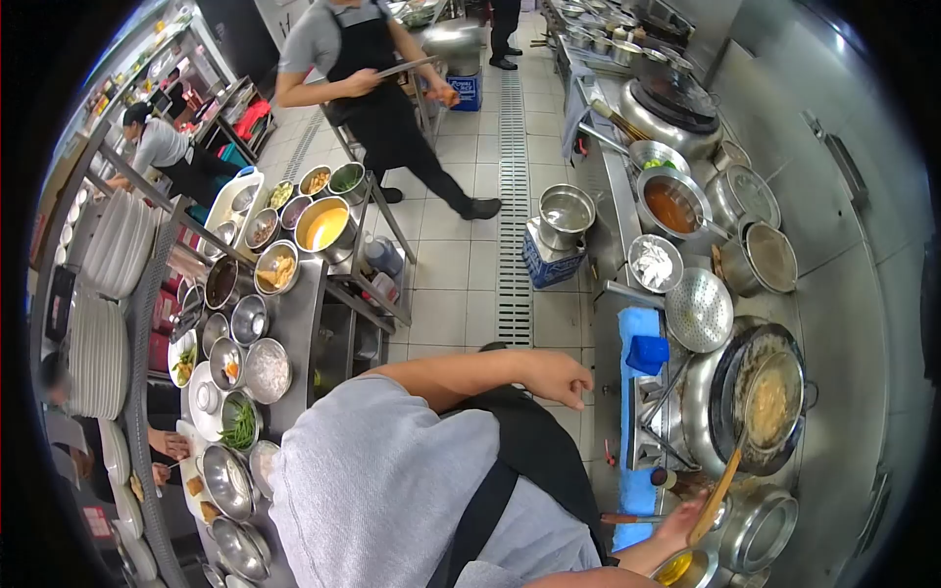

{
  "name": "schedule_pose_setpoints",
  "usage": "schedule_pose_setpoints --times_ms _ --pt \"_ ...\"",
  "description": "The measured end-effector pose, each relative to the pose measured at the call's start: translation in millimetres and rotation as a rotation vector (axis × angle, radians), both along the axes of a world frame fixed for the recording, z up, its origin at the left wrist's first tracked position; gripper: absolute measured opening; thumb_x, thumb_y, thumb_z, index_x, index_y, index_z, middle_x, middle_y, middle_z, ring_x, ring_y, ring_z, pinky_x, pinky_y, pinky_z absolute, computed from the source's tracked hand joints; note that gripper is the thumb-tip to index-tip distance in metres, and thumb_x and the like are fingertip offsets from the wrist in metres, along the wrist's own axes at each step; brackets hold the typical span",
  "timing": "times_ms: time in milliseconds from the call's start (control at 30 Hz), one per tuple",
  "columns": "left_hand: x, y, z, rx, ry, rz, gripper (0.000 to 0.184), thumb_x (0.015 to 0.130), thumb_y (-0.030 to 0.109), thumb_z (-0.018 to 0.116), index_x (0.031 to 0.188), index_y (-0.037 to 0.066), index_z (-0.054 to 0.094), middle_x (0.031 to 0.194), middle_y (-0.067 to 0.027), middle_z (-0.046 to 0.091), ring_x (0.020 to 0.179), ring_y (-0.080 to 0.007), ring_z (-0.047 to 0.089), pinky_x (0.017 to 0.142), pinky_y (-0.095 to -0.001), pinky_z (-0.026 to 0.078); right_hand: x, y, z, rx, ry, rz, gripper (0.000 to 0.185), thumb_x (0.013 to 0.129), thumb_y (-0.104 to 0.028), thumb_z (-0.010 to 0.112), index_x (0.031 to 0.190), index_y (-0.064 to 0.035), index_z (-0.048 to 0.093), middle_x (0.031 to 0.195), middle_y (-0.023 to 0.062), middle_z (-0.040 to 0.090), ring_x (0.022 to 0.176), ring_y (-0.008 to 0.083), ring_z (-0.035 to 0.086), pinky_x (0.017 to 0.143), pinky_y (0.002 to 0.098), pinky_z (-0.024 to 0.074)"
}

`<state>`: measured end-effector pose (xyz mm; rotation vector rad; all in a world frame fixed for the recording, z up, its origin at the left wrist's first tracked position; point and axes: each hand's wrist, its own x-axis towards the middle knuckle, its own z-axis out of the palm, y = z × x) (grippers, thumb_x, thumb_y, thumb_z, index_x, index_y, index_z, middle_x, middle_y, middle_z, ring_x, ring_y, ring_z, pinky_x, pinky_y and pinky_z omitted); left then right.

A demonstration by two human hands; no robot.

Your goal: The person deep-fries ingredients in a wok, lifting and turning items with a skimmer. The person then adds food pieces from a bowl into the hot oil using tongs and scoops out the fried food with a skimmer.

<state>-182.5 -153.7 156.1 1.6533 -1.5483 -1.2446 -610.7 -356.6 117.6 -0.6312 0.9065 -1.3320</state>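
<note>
My right hand [674, 531], at the lower right, is wrapped round the wooden handle [727, 485] of a strainer. The round head of that strainer [772, 400] sits over a dark wok [733, 377] and holds pale golden pieces of food. Part of my right hand's grip is hidden by the handle. My left hand [561, 378] hangs in front of my body, fingers curled in, with nothing visible in it. It is nearest to the blue cloth [639, 328] along the stove edge, and does not touch it.
Pots, a perforated ladle [698, 310] and a bowl of white pieces [655, 263] line the stove at right. A pot [566, 216] stands on a blue crate. Bowls, including one of green beans [238, 421], crowd the left counter. A co-worker [377, 108] is ahead in the aisle.
</note>
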Motion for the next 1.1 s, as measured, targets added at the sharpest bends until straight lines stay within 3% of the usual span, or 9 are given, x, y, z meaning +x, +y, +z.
schedule_pose_setpoints --times_ms 100,233,467,600,700,800,900,933,1100 --pt "21 -3 3 -0.057 0.101 0.030 0.061 0.094 0.043 0.069 0.132 -0.003 0.058 0.116 -0.0177 0.071 0.104 -0.0294 0.069 0.090 -0.0380 0.054 -20 10 -98 0.243 0.223 0.133 0.059 0.101 -0.039 0.059 0.147 -0.0044 0.045 0.123 0.0133 0.061 0.091 0.0181 0.060 0.073 0.0223 0.0519" --pt "60 13 0 -0.075 0.181 0.110 0.068 0.096 0.053 0.063 0.131 -0.004 0.059 0.118 -0.0193 0.070 0.108 -0.0292 0.068 0.093 -0.0381 0.053 158 87 -42 0.318 0.325 0.548 0.062 0.103 -0.047 0.055 0.148 -0.0061 0.046 0.116 0.0126 0.064 0.098 0.0199 0.060 0.090 0.0334 0.0486" --pt "151 57 -6 0.101 0.562 0.008 0.101 0.094 0.082 0.030 0.133 -0.006 0.058 0.127 -0.0209 0.064 0.121 -0.0308 0.061 0.103 -0.0428 0.046 453 141 58 -0.641 0.584 1.061 0.061 0.107 -0.049 0.039 0.141 -0.0003 0.054 0.129 0.0199 0.065 0.110 0.0247 0.064 0.097 0.0383 0.0502" --pt "222 113 20 -0.219 0.830 0.418 0.079 0.103 0.065 0.039 0.140 -0.004 0.051 0.130 -0.0178 0.061 0.125 -0.0286 0.058 0.104 -0.0421 0.046 568 181 75 -1.070 0.629 1.190 0.064 0.107 -0.050 0.035 0.127 0.0020 0.067 0.116 0.0178 0.072 0.101 0.0245 0.068 0.094 0.0393 0.0514" --pt "286 151 27 -0.438 0.655 0.511 0.063 0.103 0.057 0.049 0.134 0.003 0.058 0.128 -0.0137 0.064 0.110 -0.0207 0.065 0.098 -0.0350 0.050 629 161 -12 -0.707 0.485 1.296 0.060 0.104 -0.050 0.041 0.120 -0.0004 0.071 0.113 0.0149 0.074 0.095 0.0264 0.069 0.088 0.0391 0.0532" --pt "330 177 34 -0.681 0.943 0.736 0.046 0.105 0.039 0.054 0.131 0.001 0.058 0.126 -0.0126 0.065 0.113 -0.0187 0.064 0.100 -0.0346 0.050 648 124 -98 -0.332 0.963 1.554 0.052 0.104 -0.042 0.041 0.112 -0.0019 0.074 0.106 0.0171 0.075 0.091 0.0295 0.070 0.085 0.0415 0.0535" --pt "383 202 28 -0.665 0.906 0.773 0.043 0.105 0.028 0.055 0.137 -0.001 0.054 0.133 -0.0165 0.063 0.122 -0.0240 0.062 0.108 -0.0397 0.046 578 24 -265 -1.245 1.834 1.921 0.032 0.096 -0.023 0.052 0.106 0.0007 0.071 0.105 0.0272 0.068 0.090 0.0427 0.067 0.080 0.0443 0.0539" --pt "396 205 24 -0.657 0.925 0.867 0.038 0.103 0.020 0.058 0.134 -0.001 0.056 0.129 -0.0163 0.065 0.118 -0.0238 0.064 0.106 -0.0386 0.047 546 -5 -291 -1.108 1.944 2.063 0.032 0.095 -0.024 0.052 0.105 0.0004 0.071 0.104 0.0269 0.068 0.090 0.0426 0.068 0.079 0.0449 0.0539" --pt "470 206 -2 -0.551 0.900 1.087 0.035 0.101 0.017 0.061 0.131 -0.001 0.057 0.126 -0.0182 0.067 0.115 -0.0240 0.065 0.102 -0.0359 0.049 532 -45 -267 -0.478 2.097 2.243 0.034 0.093 -0.029 0.056 0.100 -0.0011 0.073 0.100 0.0255 0.070 0.089 0.0419 0.069 0.079 0.0477 0.0537"
